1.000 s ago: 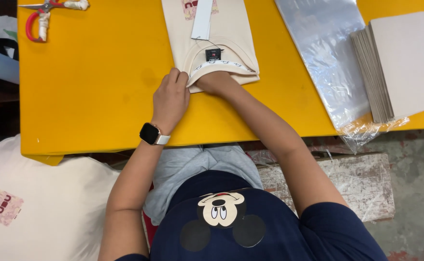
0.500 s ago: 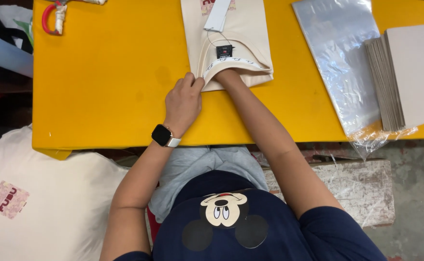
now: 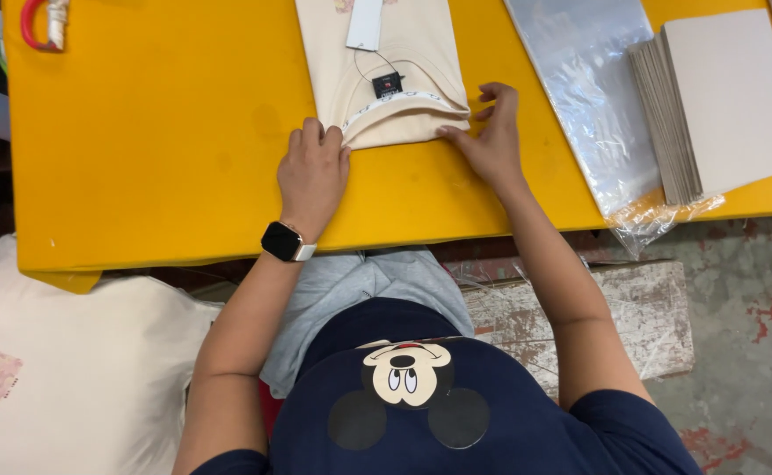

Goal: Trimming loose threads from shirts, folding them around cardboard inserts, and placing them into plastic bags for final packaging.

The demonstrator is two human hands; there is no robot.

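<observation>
The folded shirt [image 3: 386, 75] lies on the yellow table [image 3: 157, 132], straight ahead of you, with its collar end toward you and its far end cut off by the top edge of the view. Your left hand [image 3: 313, 171] rests at the shirt's near left corner, fingertips just touching the folded edge. Your right hand [image 3: 490, 136] sits at the near right corner, fingertips on the hem there.

Your left hand lies palm down and flat, fingers together, gripping nothing; the wrist carries a black watch [image 3: 282, 241]. Your right hand is spread open, fingers loosely curled and fanned, pressing lightly on the cloth rather than clasping it. Both forearms reach out from your body over the table's edge.

The shirt is cream, folded into a narrow rectangle. A white band runs inside the collar, a small black label [image 3: 387, 84] sits just above it, and a white paper tag [image 3: 364, 22] hangs on a thin string further up.

To the right lie a clear plastic bag [image 3: 579, 97] and a stack of grey cardboard sheets [image 3: 720, 97].
</observation>
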